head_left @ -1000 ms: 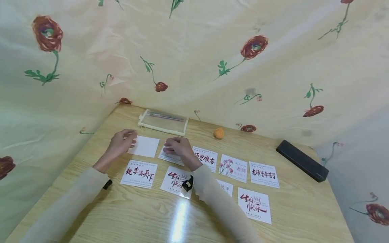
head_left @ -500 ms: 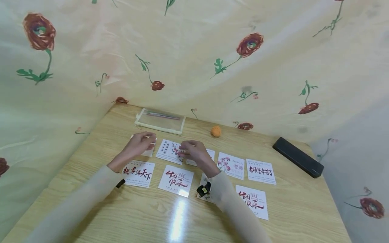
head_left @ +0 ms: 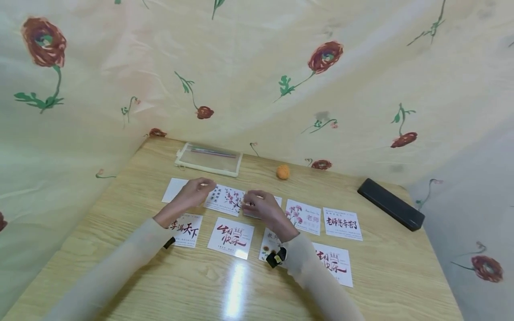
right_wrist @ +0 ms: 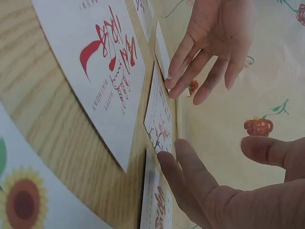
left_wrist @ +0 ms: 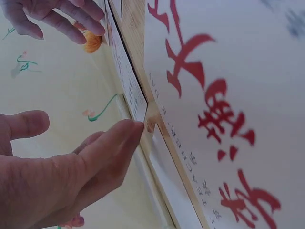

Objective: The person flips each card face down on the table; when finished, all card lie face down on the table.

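A white card with pink blossoms and dark lettering [head_left: 226, 200] lies flat in the back row, between my two hands. My left hand [head_left: 192, 196] is at its left end, thumb held apart from the fingers; in the left wrist view those fingers [left_wrist: 107, 152] come close to a card's edge. Over the card with red lettering [right_wrist: 159, 207] hovers my right hand [head_left: 265, 209], partly covering it. Its fingers [right_wrist: 190, 174] stretch toward the blossom card's near corner, and contact is hard to tell. Neither hand grips anything. A blank white card [head_left: 173, 189] lies partly behind the left hand.
Several more cards lie in two rows, among them a birthday card [head_left: 230, 237], a carnation card [head_left: 304, 216] and a sunflower card [head_left: 268, 245]. Behind them are a clear zip pouch [head_left: 209, 159], an orange ball [head_left: 283, 172] and a black case [head_left: 391, 204]. A flowered curtain borders the table.
Both hands have shifted right: the left from the blank card to the blossom card's left end, the right off the blossom card, uncovering it. The view has turned slightly.
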A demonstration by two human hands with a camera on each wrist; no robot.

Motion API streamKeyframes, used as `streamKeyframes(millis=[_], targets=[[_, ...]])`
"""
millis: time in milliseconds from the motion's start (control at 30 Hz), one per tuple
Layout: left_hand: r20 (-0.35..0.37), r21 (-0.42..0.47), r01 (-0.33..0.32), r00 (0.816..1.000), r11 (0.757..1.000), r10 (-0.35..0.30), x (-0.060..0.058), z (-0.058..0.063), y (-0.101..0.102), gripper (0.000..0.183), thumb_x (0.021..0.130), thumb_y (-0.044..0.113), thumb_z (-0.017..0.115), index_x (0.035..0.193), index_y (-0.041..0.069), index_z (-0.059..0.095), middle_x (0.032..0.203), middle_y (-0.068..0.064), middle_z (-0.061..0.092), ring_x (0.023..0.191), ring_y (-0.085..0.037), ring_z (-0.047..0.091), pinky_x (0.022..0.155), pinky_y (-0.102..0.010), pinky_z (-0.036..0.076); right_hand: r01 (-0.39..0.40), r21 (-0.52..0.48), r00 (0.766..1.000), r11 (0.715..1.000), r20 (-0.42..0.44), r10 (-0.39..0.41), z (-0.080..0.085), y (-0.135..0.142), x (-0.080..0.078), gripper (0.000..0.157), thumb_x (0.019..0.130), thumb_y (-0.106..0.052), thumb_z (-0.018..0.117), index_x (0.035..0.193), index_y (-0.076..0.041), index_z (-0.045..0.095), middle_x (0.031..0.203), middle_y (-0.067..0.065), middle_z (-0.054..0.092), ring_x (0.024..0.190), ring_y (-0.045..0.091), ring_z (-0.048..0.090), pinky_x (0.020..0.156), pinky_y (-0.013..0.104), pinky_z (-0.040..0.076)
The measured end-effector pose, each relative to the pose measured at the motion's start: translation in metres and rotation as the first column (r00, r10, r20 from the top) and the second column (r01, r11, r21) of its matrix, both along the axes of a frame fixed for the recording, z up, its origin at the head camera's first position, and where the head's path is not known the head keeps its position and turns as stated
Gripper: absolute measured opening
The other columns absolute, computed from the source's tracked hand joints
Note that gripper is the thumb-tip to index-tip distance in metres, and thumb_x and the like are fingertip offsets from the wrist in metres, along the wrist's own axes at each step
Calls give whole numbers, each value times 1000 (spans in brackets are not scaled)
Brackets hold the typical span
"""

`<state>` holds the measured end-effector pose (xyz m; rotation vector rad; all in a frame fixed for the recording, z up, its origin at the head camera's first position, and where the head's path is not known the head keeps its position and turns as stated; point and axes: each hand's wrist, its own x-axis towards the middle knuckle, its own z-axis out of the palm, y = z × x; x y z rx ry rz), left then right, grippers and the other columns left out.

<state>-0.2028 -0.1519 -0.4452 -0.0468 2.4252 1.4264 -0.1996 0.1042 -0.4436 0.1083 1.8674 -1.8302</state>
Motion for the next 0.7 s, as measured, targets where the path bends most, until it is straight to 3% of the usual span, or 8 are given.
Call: streamKeyframes(millis=[100,167,267,400,500,567,700], targets=[[14,-15,-20,1000,1000,21,-1,0,4,59,110,47,46,155,9,48,149,-25,56,80,-17,55,62,-30,43,-16,0,1000,1000,-6,16,-1,-2,2,55,106,-18,57,154,3,40,145,28,55,133,41,62,110,41,54],[15,-40,-30,999,999,30,-1,0,6,60,109,49,46,154,10,49,149,-24,57,89,-15,58,66,-29,45,-17,6,1000,1000,-2,17,-2,-3,3,57,106,-18,57,155,3,39,147,27,55,134,41,61,111,41,54],[25,-29,-36,999,999,37,0,0,8,61,109,50,46,154,9,48,140,-25,61,68,-15,50,59,-30,42,-17,17,1000,1000,-6,17,-3,-6,5,59,106,-19,57,157,3,35,150,27,53,136,41,59,112,42,53],[32,-16,-38,999,999,38,2,1,8,62,108,51,46,155,9,47,140,-26,61,61,-14,48,60,-31,43,-9,17,1000,1000,-1,9,-3,-8,6,62,107,-21,56,159,3,31,154,26,50,138,41,58,115,45,50],[29,-30,-45,999,999,46,4,2,8,62,108,51,47,153,9,49,148,-25,57,83,-21,65,71,-33,50,-14,25,1000,1000,0,14,-2,-9,7,64,108,-22,55,160,3,29,156,26,47,139,42,57,118,46,48],[30,-35,-51,998,998,52,6,2,8,61,108,51,47,153,9,49,149,-25,56,102,-28,69,80,-36,54,-12,23,1000,1000,3,12,-2,-10,7,65,107,-22,56,160,3,28,157,27,46,140,42,56,119,46,47],[39,-26,-59,997,998,60,9,2,9,63,109,51,46,155,8,46,151,-26,55,109,-32,71,86,-40,57,-12,16,1000,1000,8,12,-1,-12,8,67,107,-23,57,161,3,27,158,27,45,143,42,53,120,46,45]])
